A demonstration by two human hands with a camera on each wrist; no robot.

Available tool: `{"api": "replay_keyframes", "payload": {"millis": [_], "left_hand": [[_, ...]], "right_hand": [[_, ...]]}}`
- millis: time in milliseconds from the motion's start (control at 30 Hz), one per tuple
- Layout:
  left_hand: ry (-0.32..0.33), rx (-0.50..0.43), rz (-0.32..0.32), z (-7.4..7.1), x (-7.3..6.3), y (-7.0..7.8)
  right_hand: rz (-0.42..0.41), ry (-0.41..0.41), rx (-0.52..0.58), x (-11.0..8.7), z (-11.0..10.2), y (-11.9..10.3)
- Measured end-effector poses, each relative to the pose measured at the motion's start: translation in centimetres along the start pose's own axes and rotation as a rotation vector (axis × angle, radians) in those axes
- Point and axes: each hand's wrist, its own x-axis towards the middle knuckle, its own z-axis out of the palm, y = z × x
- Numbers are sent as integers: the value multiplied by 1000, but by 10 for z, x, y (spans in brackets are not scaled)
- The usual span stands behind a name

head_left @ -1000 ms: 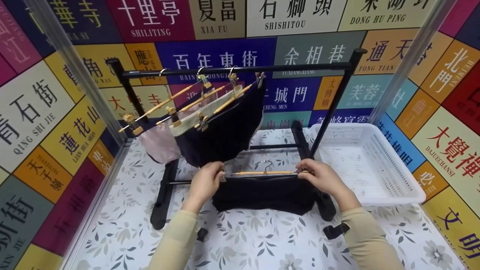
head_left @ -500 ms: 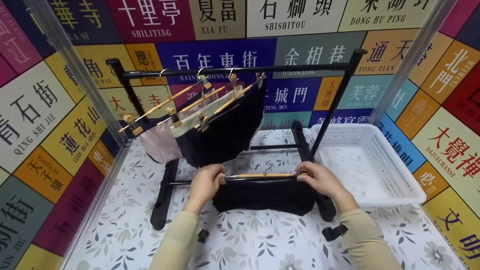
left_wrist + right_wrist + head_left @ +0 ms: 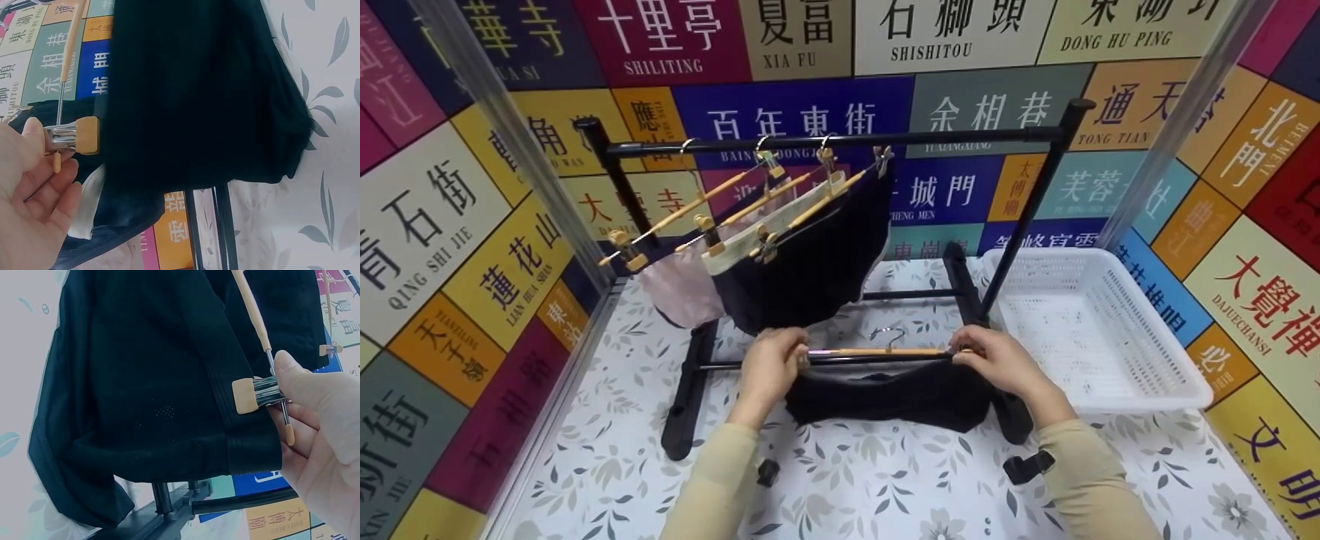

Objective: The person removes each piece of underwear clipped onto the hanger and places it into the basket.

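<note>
In the head view, black shorts [image 3: 889, 401] hang low in front of the rack from a clip hanger [image 3: 877, 351] with an orange-coated rod and a metal hook. My left hand [image 3: 771, 367] holds the hanger's left end and my right hand [image 3: 1009, 367] its right end. The left wrist view has the thumb and fingers pinching a metal clip [image 3: 64, 138] with an orange pad at the edge of the black cloth [image 3: 197, 101]. From the right wrist, the other clip [image 3: 256, 395] sits on the waistband [image 3: 225, 394], pinched between thumb and fingers.
A black rack [image 3: 945, 136] carries several clip hangers with a pink garment [image 3: 682, 289] and dark shorts [image 3: 810, 270] on its left half. A white perforated basket [image 3: 1099, 330] stands at the right. The table [image 3: 877, 495] has a leaf-print cover.
The hanger and my right hand have dropped slightly since a second ago, and the hanger's rod now overlaps the rack's lower bar region. The hanging garments stay in place.
</note>
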Motion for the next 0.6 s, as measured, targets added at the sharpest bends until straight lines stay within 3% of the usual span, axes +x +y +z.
{"api": "replay_keyframes", "payload": {"millis": [600], "left_hand": [[-1, -5, 23, 1, -1, -6]], "right_hand": [[5, -3, 13, 2, 2, 0]]}}
